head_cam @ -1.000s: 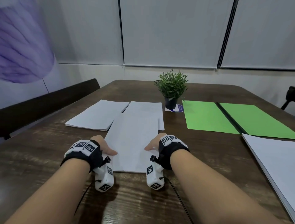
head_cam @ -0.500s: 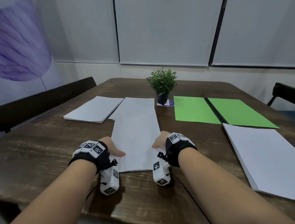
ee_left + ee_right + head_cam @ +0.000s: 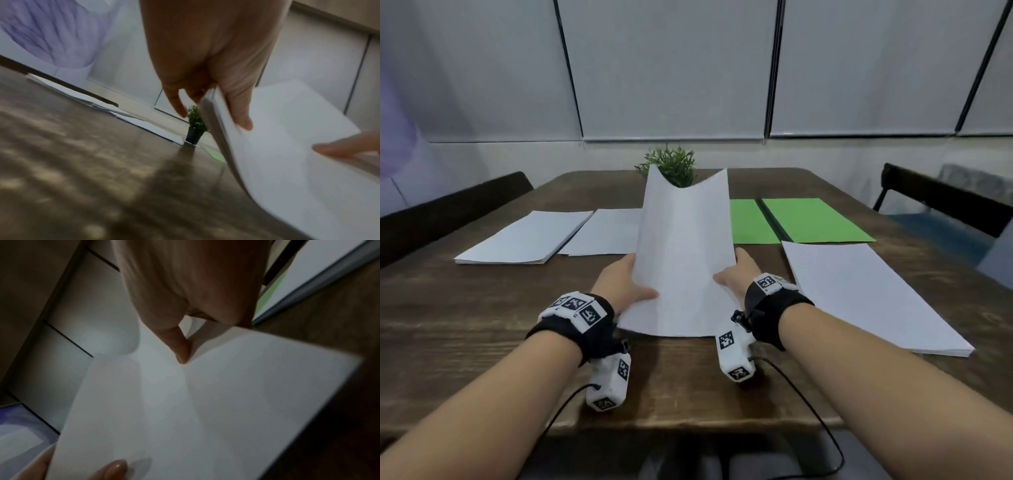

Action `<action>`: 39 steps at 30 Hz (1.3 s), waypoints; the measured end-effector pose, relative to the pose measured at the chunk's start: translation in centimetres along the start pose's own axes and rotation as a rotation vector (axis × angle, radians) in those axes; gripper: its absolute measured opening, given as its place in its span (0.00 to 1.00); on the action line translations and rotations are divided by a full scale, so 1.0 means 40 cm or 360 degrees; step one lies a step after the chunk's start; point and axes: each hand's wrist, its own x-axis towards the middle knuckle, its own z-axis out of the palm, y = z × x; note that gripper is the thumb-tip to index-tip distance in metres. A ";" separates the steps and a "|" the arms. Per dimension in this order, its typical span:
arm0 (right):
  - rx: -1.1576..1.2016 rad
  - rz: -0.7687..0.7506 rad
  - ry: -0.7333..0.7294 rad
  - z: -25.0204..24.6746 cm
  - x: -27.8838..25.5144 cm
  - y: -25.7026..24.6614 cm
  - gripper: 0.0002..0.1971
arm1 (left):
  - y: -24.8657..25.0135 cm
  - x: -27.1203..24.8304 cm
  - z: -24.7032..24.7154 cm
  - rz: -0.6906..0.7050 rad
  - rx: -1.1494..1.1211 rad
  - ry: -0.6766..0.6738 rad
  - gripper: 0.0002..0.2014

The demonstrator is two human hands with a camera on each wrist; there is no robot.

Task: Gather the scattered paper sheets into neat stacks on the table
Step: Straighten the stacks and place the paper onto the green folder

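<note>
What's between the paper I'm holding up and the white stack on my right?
Nothing visible. Both the left hand and right hand grip the raised sheets, and only bare table lies between them and the right-hand stack. The plant stands behind the sheets, off that path.

We note a dark wooden counter (image 3: 465, 308). On it lie three white paper stacks (image 3: 524, 238) (image 3: 606, 233) (image 3: 869, 294), two green sheets (image 3: 811, 219) and a potted plant (image 3: 674, 168).

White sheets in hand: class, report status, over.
Left hand, right hand grip white sheets, raised, bowed. Plant behind. Other stacks flat on table.
</note>
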 end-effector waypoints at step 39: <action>0.0178 -0.1160 0.0588 -0.290 -0.031 -0.312 0.23 | 0.306 0.086 -0.058 0.0737 -0.1048 0.0833 0.43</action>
